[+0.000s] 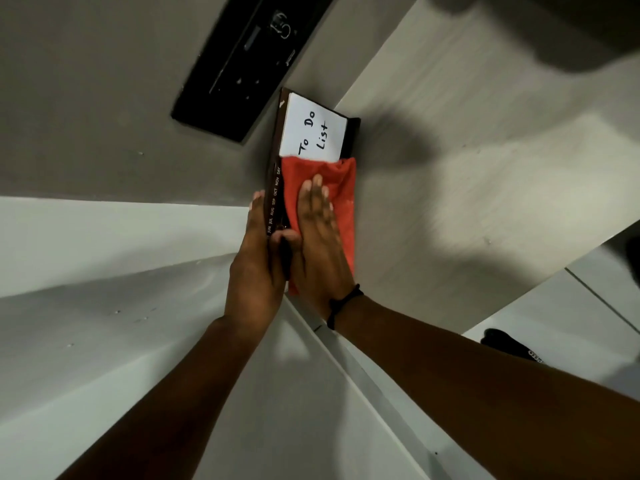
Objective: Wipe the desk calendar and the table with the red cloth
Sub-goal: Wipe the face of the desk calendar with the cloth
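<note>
Head view was rolled hard, so the table [467, 174] ran diagonally across the upper right, pale wood-grain surface.

Desk calendar [277, 157] stood at the table's edge, dark brown frame, seen nearly edge-on. Month tabs were readable along its side (JUN through DEC). A white card [313, 128] reading "To Do List" in black marker sat on the far part of its face.

Red cloth [341, 199] was spread over the near part of that face, its far edge just overlapping the bottom of the card.

Right hand [320, 233] lay flat on the cloth, palm down, fingers straight and close together, pressing the cloth against the calendar. Not clamped around anything, just pressing. A black band [343, 303] was on that wrist.

Left hand [256, 258] gripped the calendar's near edge from the other side: thumb wrapped over the front edge beside the cloth, fingers [258, 202] extended up along the back. So it was closed on the calendar, bracing it.

The two hands were touching near the thumbs, the calendar sandwiched between them.

Behind the calendar, a black rectangular panel [249, 64] was set on a grey wall [104, 116]. A dark shoe [509, 344] showed lower right, partly cut off by the forearm.
</note>
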